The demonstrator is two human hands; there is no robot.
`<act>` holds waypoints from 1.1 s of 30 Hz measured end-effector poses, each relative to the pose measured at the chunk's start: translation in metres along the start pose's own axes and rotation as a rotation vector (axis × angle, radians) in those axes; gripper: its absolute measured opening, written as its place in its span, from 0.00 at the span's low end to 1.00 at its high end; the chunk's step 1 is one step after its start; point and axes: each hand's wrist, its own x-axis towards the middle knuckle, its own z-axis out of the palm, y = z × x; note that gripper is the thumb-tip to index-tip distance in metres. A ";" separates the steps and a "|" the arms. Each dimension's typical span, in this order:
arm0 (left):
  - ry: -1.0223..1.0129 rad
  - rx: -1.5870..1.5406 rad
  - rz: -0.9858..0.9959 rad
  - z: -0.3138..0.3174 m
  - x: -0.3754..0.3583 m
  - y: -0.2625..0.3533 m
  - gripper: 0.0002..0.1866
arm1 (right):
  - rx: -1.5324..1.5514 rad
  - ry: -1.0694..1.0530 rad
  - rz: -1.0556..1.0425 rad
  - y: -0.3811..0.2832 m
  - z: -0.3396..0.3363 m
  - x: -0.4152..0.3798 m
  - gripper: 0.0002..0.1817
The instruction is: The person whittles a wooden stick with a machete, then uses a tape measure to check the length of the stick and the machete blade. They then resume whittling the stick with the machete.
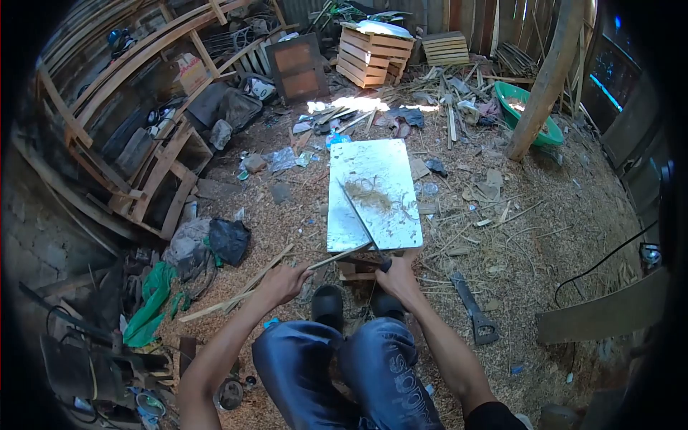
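Note:
My left hand (pixel 285 282) is closed around a thin wooden strip (pixel 337 257), whose one end reaches the near edge of a white board (pixel 373 161). In my right hand (pixel 395 276) is the dark handle of a long knife (pixel 358 217). Its blade points forward and left over the board and crosses the strip close to the strip's end. A small heap of fibrous shavings (pixel 369 195) lies on the middle of the board. The board rests on a low wooden support (pixel 356 269) in front of my knees.
A handsaw (pixel 474 308) lies on the ground at the right. A wooden post (pixel 548 86) stands by a green basin (pixel 552 132). At the back is a slatted crate (pixel 369 57); at the left, a wooden frame (pixel 168 179) and a green bag (pixel 150 304). Shavings cover the ground.

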 end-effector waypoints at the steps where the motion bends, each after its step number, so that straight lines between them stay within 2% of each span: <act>1: 0.008 -0.007 0.005 -0.001 0.001 -0.001 0.16 | -0.008 -0.017 0.014 0.005 0.000 -0.001 0.19; 5: 0.037 -0.034 0.018 0.011 -0.002 -0.002 0.16 | 0.075 -0.082 0.024 -0.009 -0.018 -0.004 0.19; 8: 0.042 -0.041 0.031 0.009 0.000 -0.001 0.16 | 0.107 -0.016 -0.018 -0.040 -0.039 -0.010 0.19; 11: 0.023 -0.051 0.019 0.008 -0.001 0.000 0.16 | 0.266 0.042 0.019 -0.058 -0.042 -0.014 0.19; 14: 0.033 -0.075 0.005 0.012 -0.004 -0.001 0.16 | 0.159 0.027 -0.015 -0.003 0.006 -0.002 0.18; 17: 0.035 -0.088 -0.001 0.022 0.001 -0.010 0.16 | 0.119 -0.041 0.001 0.000 -0.004 -0.004 0.17; 20: 0.013 -0.119 -0.005 0.029 0.000 -0.011 0.16 | 0.242 -0.096 0.081 -0.008 -0.020 -0.003 0.17; 21: 0.011 -0.127 -0.004 0.028 0.001 -0.011 0.16 | 0.141 -0.070 0.063 -0.024 -0.033 -0.006 0.17; 24: 0.020 -0.106 -0.020 0.022 -0.001 -0.003 0.16 | 0.256 0.096 -0.002 -0.041 -0.041 -0.008 0.16; 26: 0.014 -0.120 -0.015 0.024 -0.001 -0.006 0.16 | 0.190 0.058 0.003 -0.033 -0.030 -0.006 0.16; 28: 0.011 -0.151 -0.011 0.029 0.000 -0.009 0.16 | 0.064 0.032 -0.047 0.004 0.007 -0.004 0.16; 29: 0.010 -0.171 -0.006 0.034 -0.002 -0.012 0.17 | 0.134 0.031 -0.005 0.009 0.012 -0.004 0.16; 32: 0.038 -0.166 -0.017 0.039 0.000 -0.011 0.17 | 0.230 -0.195 0.209 -0.002 -0.006 0.003 0.16; 33: 0.054 -0.153 -0.019 0.035 0.002 -0.007 0.17 | 0.147 -0.189 0.167 -0.007 -0.015 0.005 0.17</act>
